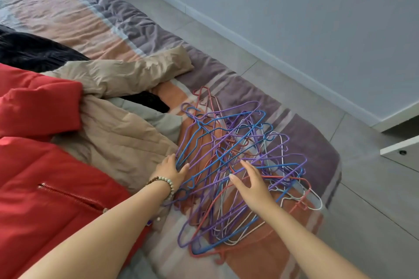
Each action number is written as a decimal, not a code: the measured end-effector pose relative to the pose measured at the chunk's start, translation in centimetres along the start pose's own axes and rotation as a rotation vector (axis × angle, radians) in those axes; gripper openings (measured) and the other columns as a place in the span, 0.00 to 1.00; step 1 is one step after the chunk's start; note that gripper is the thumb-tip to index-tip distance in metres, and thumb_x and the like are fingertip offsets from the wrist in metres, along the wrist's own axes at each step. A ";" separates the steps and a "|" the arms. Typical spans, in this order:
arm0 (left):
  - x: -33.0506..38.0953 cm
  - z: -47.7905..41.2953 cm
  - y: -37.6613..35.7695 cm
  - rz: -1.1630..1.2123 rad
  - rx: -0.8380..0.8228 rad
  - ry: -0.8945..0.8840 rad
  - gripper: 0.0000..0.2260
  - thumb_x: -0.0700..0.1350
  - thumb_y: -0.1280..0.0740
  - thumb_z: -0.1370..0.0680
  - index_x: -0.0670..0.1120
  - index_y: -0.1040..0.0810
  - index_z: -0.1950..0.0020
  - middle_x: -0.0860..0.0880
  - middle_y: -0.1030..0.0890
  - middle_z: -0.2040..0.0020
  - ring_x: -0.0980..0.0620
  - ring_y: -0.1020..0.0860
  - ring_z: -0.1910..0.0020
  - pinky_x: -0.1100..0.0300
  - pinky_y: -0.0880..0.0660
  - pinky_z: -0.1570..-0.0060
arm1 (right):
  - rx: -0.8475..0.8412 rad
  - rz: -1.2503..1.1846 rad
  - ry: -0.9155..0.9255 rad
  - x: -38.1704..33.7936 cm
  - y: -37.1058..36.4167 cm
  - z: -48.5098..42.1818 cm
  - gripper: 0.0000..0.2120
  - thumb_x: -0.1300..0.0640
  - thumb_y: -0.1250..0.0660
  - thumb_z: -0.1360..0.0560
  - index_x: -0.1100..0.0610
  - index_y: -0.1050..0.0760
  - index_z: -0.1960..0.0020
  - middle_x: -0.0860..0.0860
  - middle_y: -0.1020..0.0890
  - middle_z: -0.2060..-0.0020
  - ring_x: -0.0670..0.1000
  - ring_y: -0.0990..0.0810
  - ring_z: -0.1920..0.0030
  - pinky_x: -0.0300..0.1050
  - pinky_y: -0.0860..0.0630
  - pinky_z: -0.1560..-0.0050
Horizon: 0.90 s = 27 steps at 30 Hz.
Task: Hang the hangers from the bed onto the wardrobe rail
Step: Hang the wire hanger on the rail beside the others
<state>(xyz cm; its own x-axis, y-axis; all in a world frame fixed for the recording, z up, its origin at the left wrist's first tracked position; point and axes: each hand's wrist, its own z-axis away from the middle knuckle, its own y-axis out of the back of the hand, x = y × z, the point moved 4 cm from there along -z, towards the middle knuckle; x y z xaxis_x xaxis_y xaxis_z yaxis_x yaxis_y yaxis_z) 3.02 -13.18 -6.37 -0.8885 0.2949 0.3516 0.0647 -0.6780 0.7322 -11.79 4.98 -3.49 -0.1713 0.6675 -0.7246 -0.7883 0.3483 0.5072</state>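
Note:
A tangled heap of thin hangers (229, 142) in purple, blue, red and white lies on the striped bedcover (108, 18), near the bed's right edge. My left hand (170, 169), with a bead bracelet on the wrist, is at the heap's left side, fingers and thumb around a blue hanger (205, 133). Over the middle of the heap my right hand (250, 180) is spread with straight fingers, touching or just above the wires. The wardrobe rail is out of view.
A red padded jacket (38, 165), a beige jacket (118, 133) and dark clothing (29, 50) lie on the bed left of the heap. Grey tiled floor (294, 79) runs along the bed's right side to a wall. White panels (401, 145) stand at the right edge.

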 end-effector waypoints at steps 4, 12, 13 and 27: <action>-1.8 -2.0 -1.7 0.171 0.033 0.127 0.22 0.53 0.47 0.20 0.42 0.35 0.29 0.41 0.30 0.32 0.41 0.30 0.35 0.51 0.32 0.36 | -0.094 0.088 0.014 1.4 -3.4 -1.3 0.29 0.42 0.40 0.23 0.46 0.45 0.25 0.42 0.48 0.24 0.44 0.50 0.24 0.47 0.47 0.26; -2.4 -2.8 -2.9 0.449 0.187 0.187 0.14 0.46 0.38 0.22 0.42 0.26 0.38 0.43 0.21 0.43 0.44 0.24 0.43 0.56 0.30 0.44 | -0.209 0.423 0.077 3.2 -7.3 -2.4 0.32 0.39 0.46 0.22 0.48 0.51 0.23 0.43 0.56 0.23 0.44 0.63 0.24 0.48 0.57 0.25; -2.4 -2.8 -3.0 0.492 0.213 0.198 0.12 0.46 0.38 0.22 0.42 0.24 0.41 0.43 0.20 0.45 0.44 0.23 0.44 0.56 0.29 0.45 | -0.205 0.430 0.072 3.4 -7.4 -2.4 0.32 0.39 0.47 0.22 0.48 0.51 0.23 0.44 0.56 0.23 0.44 0.64 0.25 0.48 0.57 0.25; 3.0 2.9 0.2 0.905 0.319 -0.062 0.15 0.52 0.46 0.19 0.48 0.27 0.59 0.49 0.18 0.69 0.57 0.20 0.73 0.59 0.23 0.66 | -0.190 -0.325 -0.145 -3.5 -5.4 -0.7 0.22 0.48 0.45 0.19 0.53 0.38 0.28 0.45 0.32 0.33 0.47 0.35 0.29 0.36 0.40 0.36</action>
<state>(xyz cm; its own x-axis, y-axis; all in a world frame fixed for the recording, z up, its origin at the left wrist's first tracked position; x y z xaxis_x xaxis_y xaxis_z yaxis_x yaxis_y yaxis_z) 1.73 -10.49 -3.45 -0.4165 -0.2090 0.8848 0.8427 -0.4539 0.2895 -7.38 0.25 -4.02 0.1789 0.6333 -0.7530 -0.8852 0.4377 0.1579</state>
